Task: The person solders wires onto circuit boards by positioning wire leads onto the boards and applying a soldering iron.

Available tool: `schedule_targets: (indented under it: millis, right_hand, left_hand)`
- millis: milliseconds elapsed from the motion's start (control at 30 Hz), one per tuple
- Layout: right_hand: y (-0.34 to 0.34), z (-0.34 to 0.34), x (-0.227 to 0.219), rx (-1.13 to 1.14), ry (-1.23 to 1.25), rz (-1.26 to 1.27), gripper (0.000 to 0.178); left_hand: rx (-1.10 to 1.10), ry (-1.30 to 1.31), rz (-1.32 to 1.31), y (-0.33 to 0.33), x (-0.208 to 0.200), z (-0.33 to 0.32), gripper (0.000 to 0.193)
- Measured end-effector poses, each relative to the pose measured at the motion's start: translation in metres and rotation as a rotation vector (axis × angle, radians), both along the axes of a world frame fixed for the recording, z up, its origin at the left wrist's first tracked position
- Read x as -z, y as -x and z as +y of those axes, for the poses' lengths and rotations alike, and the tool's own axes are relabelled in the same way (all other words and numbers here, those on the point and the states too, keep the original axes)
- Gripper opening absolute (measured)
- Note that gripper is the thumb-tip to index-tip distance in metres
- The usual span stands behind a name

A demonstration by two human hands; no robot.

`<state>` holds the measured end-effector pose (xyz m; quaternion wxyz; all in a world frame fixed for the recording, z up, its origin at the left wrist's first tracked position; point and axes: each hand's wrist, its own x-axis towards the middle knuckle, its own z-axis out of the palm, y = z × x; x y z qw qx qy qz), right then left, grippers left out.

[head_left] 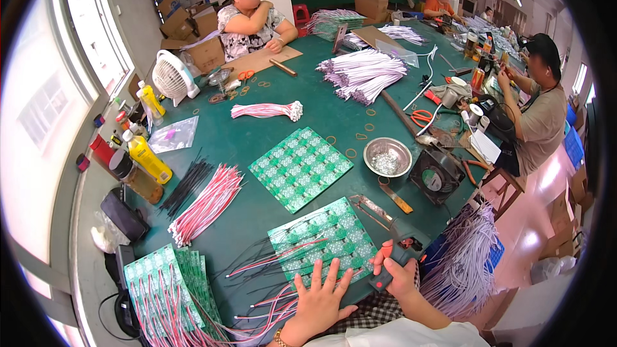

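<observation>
Left hand (323,301) is lying open at the near edge of the wire-strewn green panel (350,222) on the table (318,117) | Right hand (403,281) is gripping a dark tool (380,281) | A dragging palm could be pulling leads (277,311) askew | Farther: a metal bowl (400,148) is standing open, spillable if knocked

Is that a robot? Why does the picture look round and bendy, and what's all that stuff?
No robot: these are a person's own bare hands. A wide camera worn on their head looks down, which makes straight edges bend near the rim. The left hand is spread over the near edge of a patterned green board, with thin wires around it. The right hand holds a dark tool with orange parts. On the green table lie another green board, red-and-white wires and a metal bowl.
</observation>
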<state>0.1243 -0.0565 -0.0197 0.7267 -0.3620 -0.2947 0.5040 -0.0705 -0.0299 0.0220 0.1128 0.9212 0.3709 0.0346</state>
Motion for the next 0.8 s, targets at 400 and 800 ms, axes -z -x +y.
schedule_targets:
  millis: [400, 800]
  right_hand:
    - [0.0021, -0.0035, 0.0, -0.014, 0.042, -0.079, 0.036]
    - [-0.0002, 0.0009, -0.0002, -0.022, -0.056, -0.046, 0.035]
  left_hand:
    - [0.005, -0.029, -0.003, 0.0017, 0.0012, -0.0012, 0.082]
    - [0.023, -0.032, -0.01, -0.0011, 0.0039, 0.0026, 0.08]
